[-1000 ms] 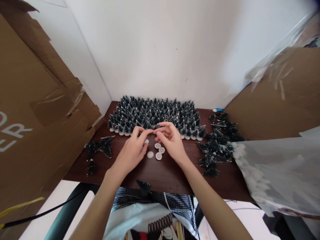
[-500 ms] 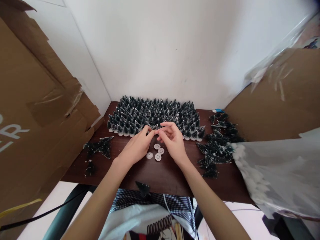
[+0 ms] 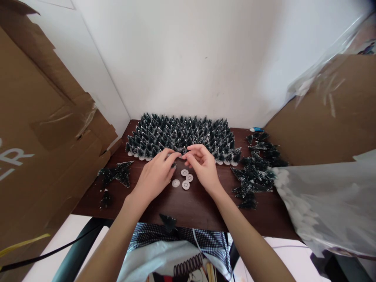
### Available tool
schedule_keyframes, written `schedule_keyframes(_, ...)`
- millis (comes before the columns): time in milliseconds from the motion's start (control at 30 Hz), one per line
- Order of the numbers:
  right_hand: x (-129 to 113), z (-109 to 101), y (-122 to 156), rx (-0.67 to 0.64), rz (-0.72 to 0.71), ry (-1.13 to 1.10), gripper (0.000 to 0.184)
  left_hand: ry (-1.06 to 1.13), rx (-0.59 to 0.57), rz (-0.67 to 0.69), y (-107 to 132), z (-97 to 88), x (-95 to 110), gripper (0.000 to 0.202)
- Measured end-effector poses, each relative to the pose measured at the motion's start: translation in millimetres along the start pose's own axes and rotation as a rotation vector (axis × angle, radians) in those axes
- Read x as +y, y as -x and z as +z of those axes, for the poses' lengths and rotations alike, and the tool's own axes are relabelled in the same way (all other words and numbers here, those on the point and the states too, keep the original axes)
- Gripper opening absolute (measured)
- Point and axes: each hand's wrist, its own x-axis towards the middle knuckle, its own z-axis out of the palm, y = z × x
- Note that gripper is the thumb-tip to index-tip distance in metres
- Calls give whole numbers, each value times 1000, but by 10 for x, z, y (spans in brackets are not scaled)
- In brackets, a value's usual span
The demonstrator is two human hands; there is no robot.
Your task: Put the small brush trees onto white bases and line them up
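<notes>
My left hand (image 3: 157,172) is closed with thumb and fingers bent, and a bit of dark green miniature Christmas tree (image 3: 174,165) shows under its fingers. My right hand (image 3: 202,164) is pinched, its fingertips almost meeting those of the left; whatever lies between them is too small or hidden to make out. Just below both hands, several round white plastic bases (image 3: 185,184) lie on the brown table (image 3: 194,211). Behind the hands stands a dense block of snow-tipped miniature trees (image 3: 182,133) on white bases.
Loose trees lie in a pile at the right (image 3: 255,176), in a smaller group at the left (image 3: 117,172), and one tree (image 3: 168,222) rests at the front edge. A clear bag of white bases (image 3: 305,207) hangs over the right side. Cardboard boxes (image 3: 44,117) flank the table.
My left hand has drawn slightly left and away from the right fingertips, and a dark green bit now shows under it. The right hand stays nearly in place.
</notes>
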Motion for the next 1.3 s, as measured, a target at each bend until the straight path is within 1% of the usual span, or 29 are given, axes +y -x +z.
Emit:
schedule_keyframes(133,-5,7,5,-9,8,12,15,111,113,-157,40,40,-24,31)
schedule_keyframes(233,-3,5,5,-8,4,22,16,170,148,-205,35,72,-36,21)
schedule_keyframes(333,-2,3,5,-9,8,31,16,170,157,-246,10,83,-36,14)
schedule_keyframes(533,7,-1,6,-16,19,45,17,109,119,-334,-17,64,-23,20)
schedule_keyframes(800,7,-2,1,-42,26,60,16,6,113,-380,-62,35,-35,24)
schedule_keyframes(1133,22,-4,13,-74,22,110,14,5,118,-411,-37,3,-103,25)
schedule_keyframes(1300,41,1,13,-100,-1,152,12,50,125,-443,-3,-9,-97,23)
